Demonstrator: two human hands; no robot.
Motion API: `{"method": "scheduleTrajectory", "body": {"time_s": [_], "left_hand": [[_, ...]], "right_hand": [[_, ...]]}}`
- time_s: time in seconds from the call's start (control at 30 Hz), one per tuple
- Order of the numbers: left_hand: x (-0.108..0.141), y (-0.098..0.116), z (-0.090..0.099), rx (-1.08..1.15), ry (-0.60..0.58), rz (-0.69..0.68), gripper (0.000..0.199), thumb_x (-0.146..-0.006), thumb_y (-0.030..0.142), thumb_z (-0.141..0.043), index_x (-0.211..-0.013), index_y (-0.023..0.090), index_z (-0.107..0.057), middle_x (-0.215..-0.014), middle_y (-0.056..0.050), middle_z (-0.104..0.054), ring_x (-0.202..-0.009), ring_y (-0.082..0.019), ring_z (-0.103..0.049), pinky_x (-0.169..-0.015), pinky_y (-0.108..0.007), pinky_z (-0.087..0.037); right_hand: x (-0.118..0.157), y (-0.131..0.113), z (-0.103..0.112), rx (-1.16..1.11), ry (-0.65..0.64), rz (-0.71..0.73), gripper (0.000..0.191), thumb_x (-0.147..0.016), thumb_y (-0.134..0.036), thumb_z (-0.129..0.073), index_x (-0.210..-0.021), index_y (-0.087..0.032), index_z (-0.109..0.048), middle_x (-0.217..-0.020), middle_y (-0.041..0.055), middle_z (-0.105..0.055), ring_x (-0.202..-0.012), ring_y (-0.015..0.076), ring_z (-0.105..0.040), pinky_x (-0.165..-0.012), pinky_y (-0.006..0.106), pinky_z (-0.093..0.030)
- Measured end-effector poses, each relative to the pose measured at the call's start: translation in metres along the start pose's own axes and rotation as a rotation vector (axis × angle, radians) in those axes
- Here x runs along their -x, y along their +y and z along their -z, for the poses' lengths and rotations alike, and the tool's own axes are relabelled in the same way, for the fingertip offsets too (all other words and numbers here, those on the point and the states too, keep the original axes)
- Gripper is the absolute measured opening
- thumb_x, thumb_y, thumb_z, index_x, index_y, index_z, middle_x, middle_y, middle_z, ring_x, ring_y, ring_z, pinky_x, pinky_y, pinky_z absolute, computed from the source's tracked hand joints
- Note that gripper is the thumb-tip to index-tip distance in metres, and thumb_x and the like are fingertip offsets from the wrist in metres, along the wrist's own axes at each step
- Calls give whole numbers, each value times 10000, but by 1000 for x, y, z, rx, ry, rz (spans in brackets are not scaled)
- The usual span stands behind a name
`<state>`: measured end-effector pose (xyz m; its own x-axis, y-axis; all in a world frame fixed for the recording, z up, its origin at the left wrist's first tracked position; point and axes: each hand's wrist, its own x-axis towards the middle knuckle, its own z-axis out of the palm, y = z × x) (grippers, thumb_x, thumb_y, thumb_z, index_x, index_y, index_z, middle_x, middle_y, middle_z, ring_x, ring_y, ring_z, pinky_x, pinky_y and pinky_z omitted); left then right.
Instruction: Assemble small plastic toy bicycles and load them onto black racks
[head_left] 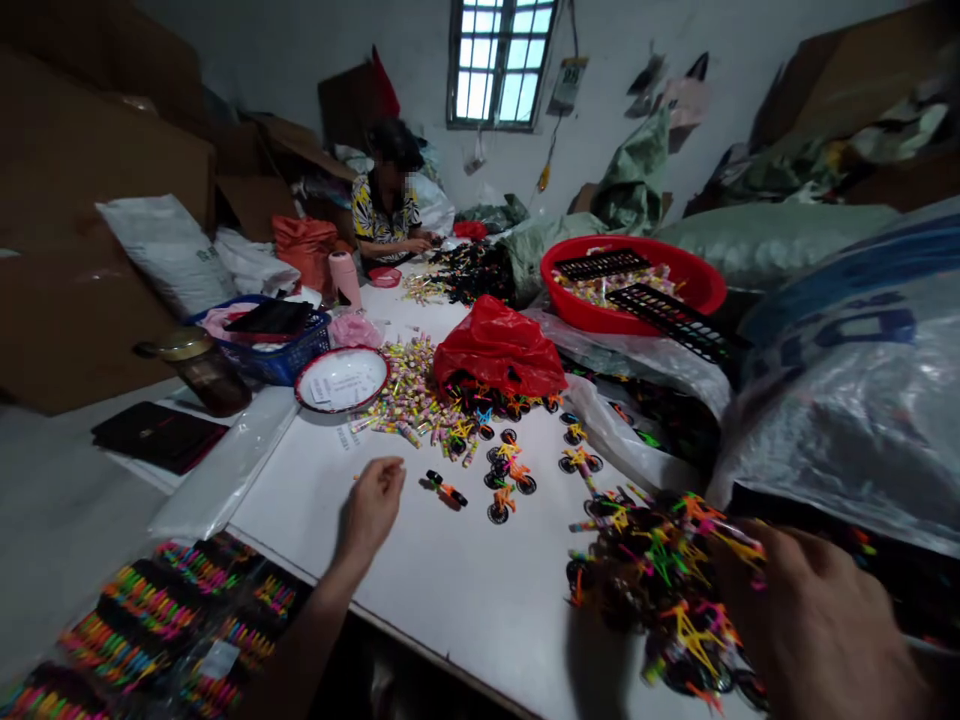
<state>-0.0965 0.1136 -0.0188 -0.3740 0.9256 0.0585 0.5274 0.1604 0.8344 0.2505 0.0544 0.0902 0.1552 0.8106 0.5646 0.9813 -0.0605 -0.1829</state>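
My left hand [377, 503] is raised over the white tabletop, fingers curled together, with nothing visible in them. To its right a small orange and black toy bicycle [447, 489] lies on its own. My right hand [814, 590] is at the heap of colourful toy bicycles [660, 560] on the right, its fingers closed around a toy bicycle [739, 540] with yellow and orange parts; the fingertips are partly hidden. Several more toy bicycles [510, 470] lie mid-table, in front of a red plastic bag [499, 350]. Beside the bag spreads a pile of small candy-filled tubes [412, 395].
A white red-rimmed dish [342, 380], a blue basket [281, 350] and a brown jar [199, 370] stand at left. A red tub [634, 315] and large plastic sacks [862, 370] crowd the right. Packed toys [142, 610] lie lower left. Another person [386, 200] works at the far end.
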Motion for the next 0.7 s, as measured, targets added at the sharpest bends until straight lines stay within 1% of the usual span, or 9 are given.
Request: {"method": "scheduleTrajectory", "body": {"time_s": [0.07,0.13,0.2,0.23,0.3,0.37,0.5,0.6,0.7], "left_hand": [[-42,0,-5,-122,27,9,264,-846,321,-515,-1046,164,-588,-974,-111,-660,-917,-230,-627,-819,-311,-453],[-70,5,-19,-228,35,34,347,-816,332,-564,-1110,147,-556,-1010,-144,-654,-973,-280,-617,-840,-359,-445],[-83,9,-32,-335,33,70,414,-797,272,-585,-1175,124,-504,-1019,-172,-653,-982,-304,-620,-828,-382,-450],[-84,10,-37,-384,28,81,429,-792,220,-576,-1197,116,-481,-1017,-180,-655,-974,-304,-626,-817,-382,-455],[-81,9,-41,-463,1,59,427,-789,125,-526,-1211,120,-465,-1029,-178,-653,-968,-283,-632,-812,-368,-462],[-76,6,-40,-512,-53,-41,423,-787,74,-483,-1204,140,-480,-1084,-157,-636,-1014,-250,-613,-846,-341,-457],[-80,11,-41,-563,-230,-332,424,-797,36,-447,-1175,203,-543,-1192,-90,-583,-1142,-195,-526,-953,-301,-405],[-93,21,-49,-616,-322,-440,385,-796,-8,-412,-1056,187,-618,-1115,-104,-606,-1105,-218,-539,-953,-340,-401],[-96,27,-52,-673,-343,-476,376,-811,-29,-362,-1015,145,-627,-1081,-140,-604,-1086,-235,-541,-947,-361,-400]], "right_hand": [[-1,-28,-28,-70,-48,105,343,-834,-354,-403,-934,-154,-663,-936,192,-629,-845,313,-570,-705,424,-453],[8,-80,-71,-333,-231,222,316,-843,-295,-414,-1023,-157,-634,-974,147,-635,-872,247,-589,-757,356,-473],[22,-134,-112,-461,-412,251,366,-822,-263,-480,-1161,-163,-575,-1087,137,-612,-945,230,-579,-784,324,-465],[30,-153,-127,-496,-444,221,364,-826,-254,-483,-1168,-165,-571,-1087,135,-611,-956,232,-574,-801,328,-452],[43,-173,-144,-580,-519,142,312,-854,-257,-458,-1114,-156,-596,-1020,127,-628,-932,236,-575,-807,336,-430],[54,-166,-146,-736,-633,24,270,-874,-279,-431,-1013,-149,-623,-895,97,-648,-835,215,-586,-753,313,-426],[72,-121,-129,-1041,-874,-214,248,-855,-308,-451,-894,-148,-637,-723,33,-625,-656,157,-546,-586,245,-393],[81,-97,-116,-1048,-886,-294,262,-843,-331,-470,-887,-141,-645,-725,34,-622,-674,158,-536,-585,247,-384],[86,-90,-111,-1023,-872,-342,274,-840,-349,-484,-922,-142,-644,-758,43,-643,-702,169,-550,-610,256,-393]]}}
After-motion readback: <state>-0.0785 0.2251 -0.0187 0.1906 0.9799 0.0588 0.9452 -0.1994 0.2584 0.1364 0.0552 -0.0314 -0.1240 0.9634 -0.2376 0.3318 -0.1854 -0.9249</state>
